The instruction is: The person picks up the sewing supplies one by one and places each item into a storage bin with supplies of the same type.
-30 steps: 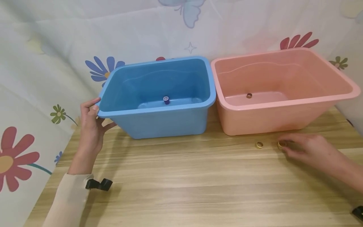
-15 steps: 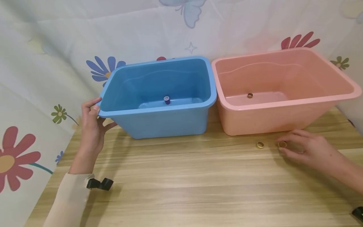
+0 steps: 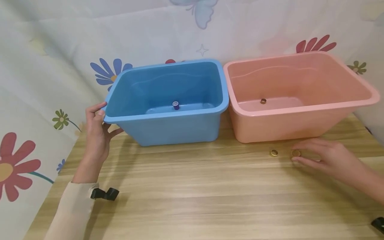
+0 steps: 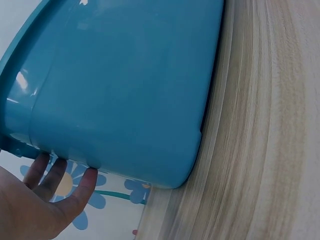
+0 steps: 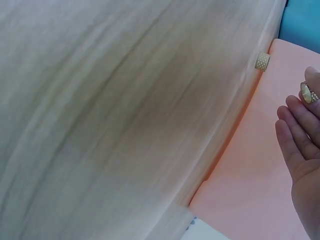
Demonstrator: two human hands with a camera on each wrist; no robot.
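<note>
My left hand grips the left rim of a blue plastic bin; in the left wrist view, fingers rest against the bin's side. My right hand is in front of the pink bin. Its thumb and fingertip pinch a gold ring, which shows a studded band in the right wrist view. A second gold ring lies on the table, just left of that hand. Inside the blue bin stands a small purple cylinder with a pale top. Another ring sits in the pink bin.
Both bins stand side by side at the back of a wood-grain table, their rims close together. Behind them hangs a white curtain printed with flowers and a butterfly. Black straps with small mounts are on both wrists.
The pinched ring now shows more fully between my right fingertips, with that hand shifting only slightly. My left hand keeps its hold on the blue bin's rim.
</note>
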